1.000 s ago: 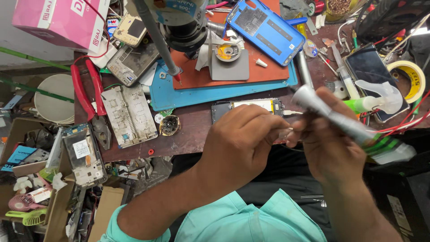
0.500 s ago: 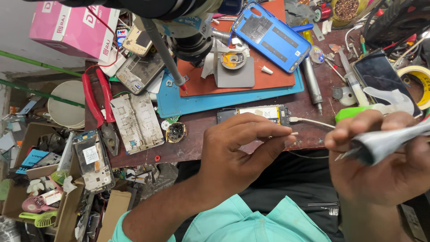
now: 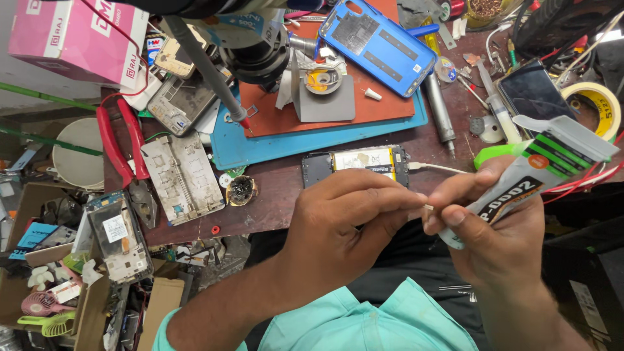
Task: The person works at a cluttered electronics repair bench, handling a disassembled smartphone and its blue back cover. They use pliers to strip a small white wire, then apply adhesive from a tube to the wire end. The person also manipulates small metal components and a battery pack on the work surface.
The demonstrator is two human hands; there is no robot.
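Glue tube [image 3: 530,172]: grey-white squeeze tube, green stripes and orange dot near crimped flat tail. Held in right hand [image 3: 500,240], tilted, tail up-right, nozzle down-left. Left hand [image 3: 344,221] fingertips pinch at thin nozzle tip [image 3: 429,208], above desk edge.

Count, bench from above:
- Hands: two, left hand [image 3: 338,224] and right hand [image 3: 497,240].
- Squeezed grey glue tube with green stripes [image 3: 533,172]: one.
- Opened phone with its battery showing [image 3: 356,166]: one.
- Blue plastic phone back cover [image 3: 377,42]: one.
- Bare silver phone frames: two, a long pale one [image 3: 184,175] and a darker one [image 3: 179,104].
- Red-handled pliers [image 3: 123,146]: one pair.
- Pink cardboard box [image 3: 75,36]: one.
- Yellow tape roll [image 3: 595,107]: one.
- Work mats: two, orange mat [image 3: 383,107] on blue mat [image 3: 260,153].
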